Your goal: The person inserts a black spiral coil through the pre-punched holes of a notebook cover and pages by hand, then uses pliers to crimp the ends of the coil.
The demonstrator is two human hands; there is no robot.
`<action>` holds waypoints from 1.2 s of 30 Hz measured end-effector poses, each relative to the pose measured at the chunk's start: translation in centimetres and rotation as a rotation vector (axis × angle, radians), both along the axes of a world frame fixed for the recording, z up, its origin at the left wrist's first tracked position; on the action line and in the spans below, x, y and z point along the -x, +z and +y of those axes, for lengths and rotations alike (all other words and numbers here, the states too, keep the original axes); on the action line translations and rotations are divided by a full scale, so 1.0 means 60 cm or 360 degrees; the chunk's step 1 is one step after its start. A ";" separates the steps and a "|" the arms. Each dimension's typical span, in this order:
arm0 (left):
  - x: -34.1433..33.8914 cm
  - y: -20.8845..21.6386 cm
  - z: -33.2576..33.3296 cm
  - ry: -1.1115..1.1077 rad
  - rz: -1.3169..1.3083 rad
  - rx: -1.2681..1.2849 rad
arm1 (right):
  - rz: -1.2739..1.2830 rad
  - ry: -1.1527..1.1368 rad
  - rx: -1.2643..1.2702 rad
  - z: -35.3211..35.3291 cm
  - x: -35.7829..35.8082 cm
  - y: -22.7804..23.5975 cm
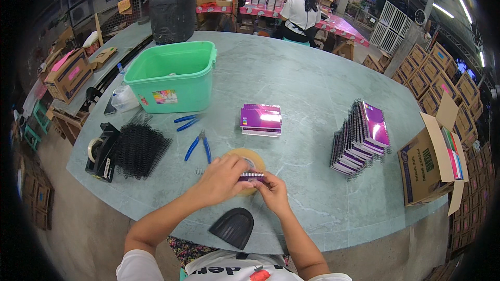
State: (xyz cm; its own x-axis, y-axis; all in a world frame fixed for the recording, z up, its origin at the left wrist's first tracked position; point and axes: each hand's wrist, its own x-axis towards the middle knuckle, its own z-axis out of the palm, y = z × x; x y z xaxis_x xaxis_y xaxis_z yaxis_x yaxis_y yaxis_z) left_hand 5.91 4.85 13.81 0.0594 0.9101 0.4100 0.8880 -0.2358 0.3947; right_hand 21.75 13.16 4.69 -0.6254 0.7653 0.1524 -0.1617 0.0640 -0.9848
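Note:
Both my hands grip a small purple notebook (251, 176), its edge with a row of holes turned up. My left hand (224, 178) closes on its left side, and my right hand (273, 192) pinches its right end. Beneath them lies a round tan disc (259, 159), partly hidden by the hands. Blue-handled pliers (199, 147) lie just beyond my left hand, with a second blue-handled tool (186, 122) farther off. A short stack of purple notebooks (260, 118) sits ahead. To the left is a heap of black spiral coils (139, 148). A black curved pad (234, 229) rests near the table edge.
A green tub (172, 91) stands at the far left, with a black tape dispenser (104, 152) nearer. On the right are stacked spiral-bound notebooks (359, 138) and an open cardboard box (424, 161). Another person (302, 13) sits at a pink-covered table (344, 26) beyond.

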 end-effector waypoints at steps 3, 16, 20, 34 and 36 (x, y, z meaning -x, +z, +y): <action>0.001 -0.017 0.011 -0.0113 0.0050 0.0052 | -0.0105 0.0032 -0.0029 0.007 -0.006 -0.011; -0.021 -0.033 0.035 -0.0326 -0.0061 -0.0142 | -0.0177 -0.0058 -0.0200 -0.004 -0.012 -0.008; -0.024 -0.021 0.032 -0.0330 -0.0155 -0.0107 | -0.0288 -0.0070 -0.0130 -0.001 -0.015 -0.014; -0.022 -0.023 0.032 -0.0398 -0.0224 -0.0123 | -0.0192 -0.0159 -0.0302 -0.006 -0.011 -0.007; -0.018 -0.026 0.032 -0.0420 -0.0224 -0.0100 | -0.0268 -0.0130 -0.0315 -0.002 -0.012 -0.006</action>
